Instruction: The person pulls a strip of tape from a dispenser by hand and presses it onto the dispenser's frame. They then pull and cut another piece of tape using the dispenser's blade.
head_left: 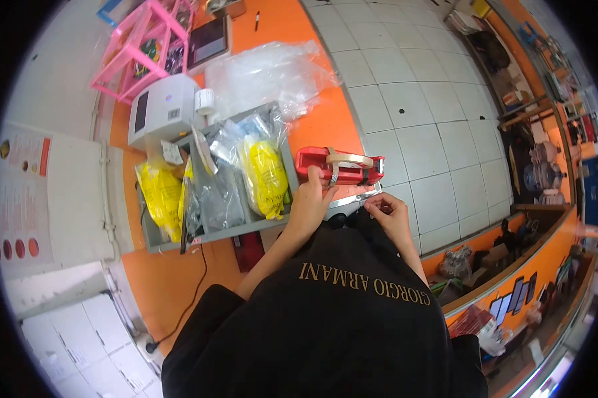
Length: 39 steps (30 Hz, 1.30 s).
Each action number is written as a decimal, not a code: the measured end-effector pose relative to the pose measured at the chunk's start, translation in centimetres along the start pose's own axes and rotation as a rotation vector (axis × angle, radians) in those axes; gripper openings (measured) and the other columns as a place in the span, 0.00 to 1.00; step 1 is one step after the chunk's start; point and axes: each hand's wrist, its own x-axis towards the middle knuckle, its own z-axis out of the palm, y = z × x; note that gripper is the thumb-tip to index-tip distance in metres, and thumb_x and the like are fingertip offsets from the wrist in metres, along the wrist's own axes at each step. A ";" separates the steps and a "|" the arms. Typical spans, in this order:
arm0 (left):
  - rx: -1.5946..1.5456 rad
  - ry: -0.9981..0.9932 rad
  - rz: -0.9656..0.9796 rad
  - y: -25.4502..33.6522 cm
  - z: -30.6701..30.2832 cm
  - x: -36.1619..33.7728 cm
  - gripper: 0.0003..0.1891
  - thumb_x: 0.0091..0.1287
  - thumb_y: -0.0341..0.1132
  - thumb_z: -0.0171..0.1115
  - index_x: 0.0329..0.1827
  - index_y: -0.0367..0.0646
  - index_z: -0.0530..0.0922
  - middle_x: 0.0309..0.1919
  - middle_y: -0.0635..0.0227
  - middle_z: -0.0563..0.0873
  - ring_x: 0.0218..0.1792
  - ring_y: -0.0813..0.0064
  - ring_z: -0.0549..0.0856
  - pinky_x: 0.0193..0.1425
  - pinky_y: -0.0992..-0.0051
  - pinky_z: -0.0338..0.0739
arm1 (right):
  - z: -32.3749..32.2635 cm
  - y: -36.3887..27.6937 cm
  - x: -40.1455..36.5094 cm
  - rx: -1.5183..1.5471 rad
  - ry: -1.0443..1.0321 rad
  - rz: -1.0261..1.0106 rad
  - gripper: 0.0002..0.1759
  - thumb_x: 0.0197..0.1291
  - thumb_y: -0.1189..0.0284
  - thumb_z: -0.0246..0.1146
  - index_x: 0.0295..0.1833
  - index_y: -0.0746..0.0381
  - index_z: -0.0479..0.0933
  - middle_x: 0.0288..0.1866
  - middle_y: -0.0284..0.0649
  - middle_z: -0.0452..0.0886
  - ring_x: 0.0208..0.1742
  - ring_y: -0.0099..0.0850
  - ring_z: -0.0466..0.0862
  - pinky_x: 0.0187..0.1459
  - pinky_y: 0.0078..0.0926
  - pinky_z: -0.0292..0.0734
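Observation:
A red tape dispenser [310,156] with a roll of tape [353,159] in it lies near the right edge of the orange table. My left hand [308,202] is at its near left side, its fingers gripping the red body. Close to the table's corner is my right hand [393,217], thumb and fingers pinched together; whatever is between them is too small to make out. A pale, shiny strip [353,199] runs along the table edge between my hands.
Left of the dispenser stands a grey divided bin [214,233] with yellow packets [265,176] and clear bags. Beyond it are a white label printer [163,109], clear plastic bags [265,76], a pink rack [123,56] and a tablet [208,43]. Tiled floor lies right.

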 end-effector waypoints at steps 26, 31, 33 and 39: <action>-0.791 0.322 -0.336 -4.6 6.7 -2.9 0.11 0.70 0.33 0.59 0.50 0.42 0.69 0.42 0.72 0.78 0.45 0.81 0.79 0.48 0.76 0.75 | 0.0 -0.1 3.7 -0.163 -0.423 -0.155 0.07 0.54 0.74 0.68 0.37 0.65 0.82 0.28 0.35 0.84 0.31 0.23 0.80 0.40 0.22 0.75; -0.877 0.435 -0.361 -3.6 6.6 -3.0 0.10 0.69 0.34 0.60 0.47 0.40 0.71 0.41 0.68 0.78 0.46 0.80 0.78 0.55 0.79 0.71 | 1.5 0.2 4.1 -0.212 -0.384 -0.226 0.06 0.56 0.76 0.66 0.39 0.66 0.82 0.33 0.35 0.84 0.31 0.19 0.80 0.38 0.18 0.76; -0.878 0.422 -0.327 -4.6 6.7 -2.9 0.11 0.69 0.35 0.60 0.48 0.39 0.71 0.41 0.67 0.79 0.47 0.79 0.78 0.56 0.78 0.71 | 2.4 -0.1 4.1 -0.230 -0.353 -0.240 0.06 0.57 0.76 0.66 0.40 0.66 0.82 0.33 0.36 0.84 0.31 0.20 0.80 0.37 0.18 0.76; -0.988 0.358 -0.363 -5.8 6.6 -3.1 0.15 0.71 0.39 0.58 0.52 0.36 0.76 0.46 0.62 0.81 0.50 0.76 0.79 0.58 0.76 0.71 | 5.6 -0.4 4.7 -0.246 -0.154 -0.385 0.07 0.56 0.76 0.66 0.40 0.65 0.82 0.33 0.41 0.84 0.28 0.27 0.82 0.31 0.23 0.76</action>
